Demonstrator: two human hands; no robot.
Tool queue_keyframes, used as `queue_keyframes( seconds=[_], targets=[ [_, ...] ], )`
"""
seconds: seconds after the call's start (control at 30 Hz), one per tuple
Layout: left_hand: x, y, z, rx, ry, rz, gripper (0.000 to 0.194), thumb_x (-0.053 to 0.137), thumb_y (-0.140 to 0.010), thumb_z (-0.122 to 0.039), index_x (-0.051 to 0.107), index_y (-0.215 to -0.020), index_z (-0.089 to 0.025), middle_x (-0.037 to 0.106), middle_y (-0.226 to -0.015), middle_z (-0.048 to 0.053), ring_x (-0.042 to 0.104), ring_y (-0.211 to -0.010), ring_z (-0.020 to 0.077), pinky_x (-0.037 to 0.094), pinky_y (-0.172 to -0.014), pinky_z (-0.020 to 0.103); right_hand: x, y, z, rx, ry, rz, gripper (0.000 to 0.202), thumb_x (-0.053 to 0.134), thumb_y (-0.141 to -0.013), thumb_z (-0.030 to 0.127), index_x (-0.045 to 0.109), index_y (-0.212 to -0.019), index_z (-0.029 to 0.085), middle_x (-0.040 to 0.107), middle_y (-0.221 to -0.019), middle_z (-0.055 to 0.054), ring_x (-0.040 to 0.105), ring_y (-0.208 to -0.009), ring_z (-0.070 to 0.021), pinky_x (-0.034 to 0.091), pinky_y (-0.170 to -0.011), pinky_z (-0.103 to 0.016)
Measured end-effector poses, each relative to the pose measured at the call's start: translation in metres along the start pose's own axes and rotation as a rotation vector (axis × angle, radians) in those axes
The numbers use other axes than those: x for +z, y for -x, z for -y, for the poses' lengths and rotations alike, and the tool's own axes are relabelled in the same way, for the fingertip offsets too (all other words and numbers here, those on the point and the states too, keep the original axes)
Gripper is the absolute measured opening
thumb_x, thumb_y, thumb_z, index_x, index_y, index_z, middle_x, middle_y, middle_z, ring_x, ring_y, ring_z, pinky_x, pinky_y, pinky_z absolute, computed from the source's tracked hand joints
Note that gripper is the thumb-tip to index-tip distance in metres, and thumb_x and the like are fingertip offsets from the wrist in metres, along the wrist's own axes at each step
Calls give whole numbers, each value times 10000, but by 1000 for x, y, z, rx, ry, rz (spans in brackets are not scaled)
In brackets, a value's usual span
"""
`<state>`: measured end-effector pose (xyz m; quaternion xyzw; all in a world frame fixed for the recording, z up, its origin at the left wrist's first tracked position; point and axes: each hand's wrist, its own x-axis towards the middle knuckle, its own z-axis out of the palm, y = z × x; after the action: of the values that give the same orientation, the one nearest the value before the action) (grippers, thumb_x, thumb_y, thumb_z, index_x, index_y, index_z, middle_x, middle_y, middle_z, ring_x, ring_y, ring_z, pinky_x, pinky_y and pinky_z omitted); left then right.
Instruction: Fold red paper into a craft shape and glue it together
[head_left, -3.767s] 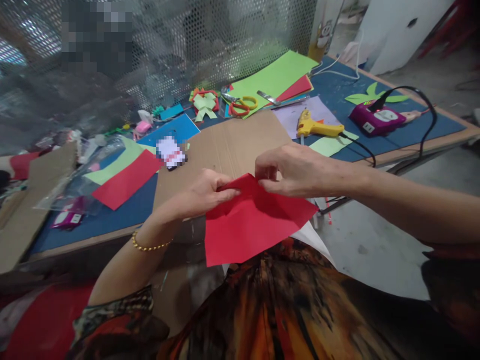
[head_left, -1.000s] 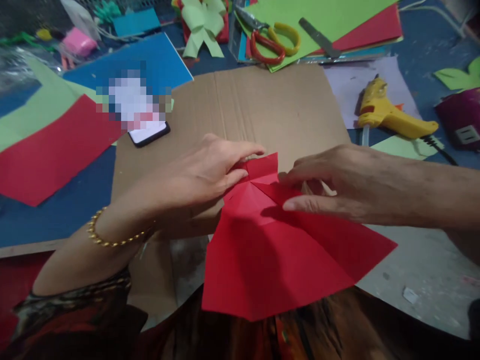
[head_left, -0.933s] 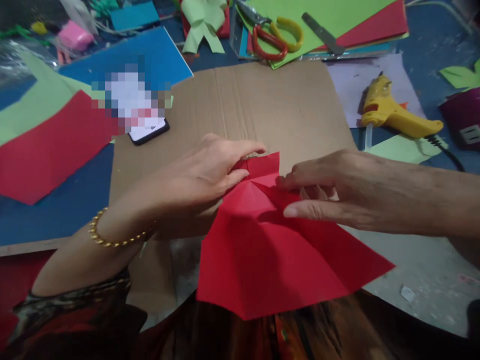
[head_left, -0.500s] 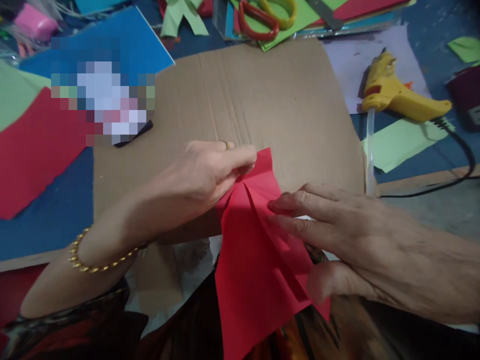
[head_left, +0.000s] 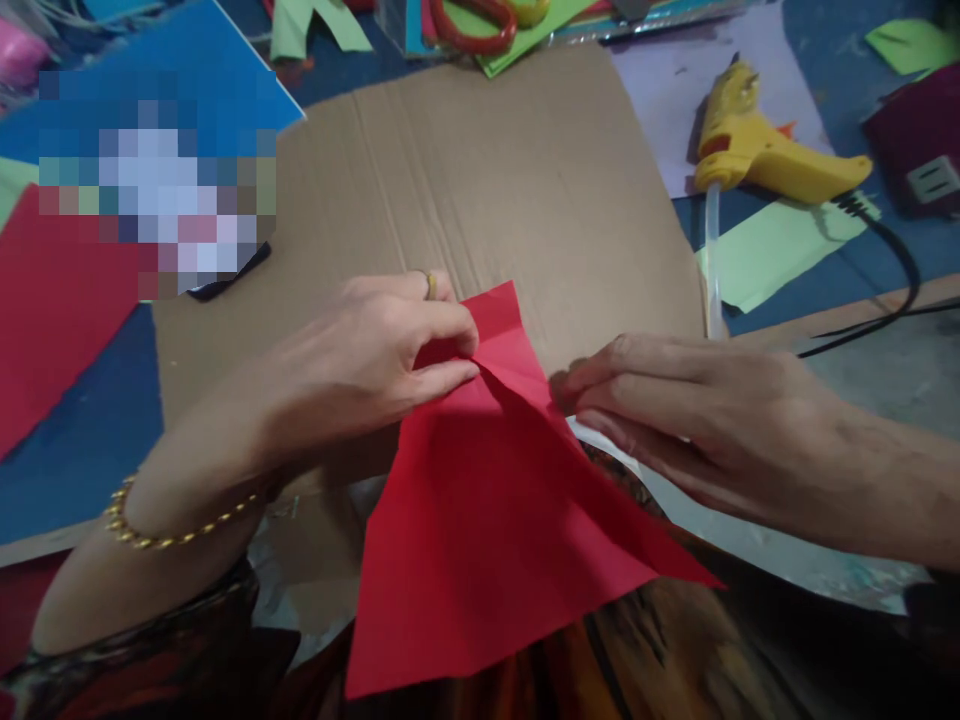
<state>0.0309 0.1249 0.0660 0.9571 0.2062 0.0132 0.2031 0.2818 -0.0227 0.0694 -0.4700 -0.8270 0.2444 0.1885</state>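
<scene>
A sheet of red paper (head_left: 487, 520) is gathered into a pleat at its upper middle and fans out below, over my lap. My left hand (head_left: 390, 345) is closed on the pleat, thumb and forefinger pinching it. At the paper's right edge, my right hand (head_left: 660, 410) has its fingers drawn together, with the fingertips at the edge; the exact grip is partly hidden. Beneath the paper's upper end lies a brown cardboard sheet (head_left: 517, 180).
A yellow glue gun (head_left: 780, 160) with a clear glue stick and black cord lies at the right. Red-handled scissors (head_left: 480, 35) rest on coloured papers at the back. Blue paper (head_left: 247, 60) and another red sheet (head_left: 60, 310) are at the left.
My right hand's spread fingers have drawn together at the paper's right edge. The lower part of the red paper has opened out wider, while my left hand keeps its pinch.
</scene>
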Motion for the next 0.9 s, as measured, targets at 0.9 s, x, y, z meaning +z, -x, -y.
queue_keyframes(
  seconds=[0.9],
  targets=[
    [0, -6, 7, 112, 57, 96, 114, 565, -1024, -324, 641, -968, -261, 711, -1008, 48, 638, -870, 207, 462, -771, 351, -9, -94, 12, 314, 450, 548, 200, 681, -773, 119, 641, -600, 212, 601, -526, -25, 520, -465, -152, 286, -505, -335]
  ],
)
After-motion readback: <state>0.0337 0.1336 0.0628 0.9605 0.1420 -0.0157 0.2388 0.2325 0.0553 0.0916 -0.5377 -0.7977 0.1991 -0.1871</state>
